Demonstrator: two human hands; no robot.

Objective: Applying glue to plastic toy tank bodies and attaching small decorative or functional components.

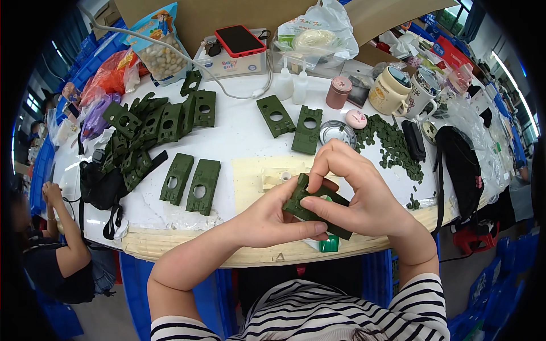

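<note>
A dark green plastic toy tank hull [297, 204] is tilted between my two hands above the near edge of the table. My left hand [259, 220] closes round it from the left, with the thumb along its lower side. From the right, my right hand [364, 196] presses its thumb on the upper face, its index finger bent down to the far end. Whether a small piece sits between those fingertips is hidden. Just beyond lies a pale block-shaped fixture [276, 177]. A green-capped object [329, 244] shows under the hull.
Two hulls [177, 179] lie at left, two more [307, 129] farther back, beside a heap of hulls [151, 122]. Small green parts [392, 142] are scattered at right, near a round metal tin [338, 134], mugs [390, 91] and a black pouch [413, 140]. White bottles [300, 85] stand behind.
</note>
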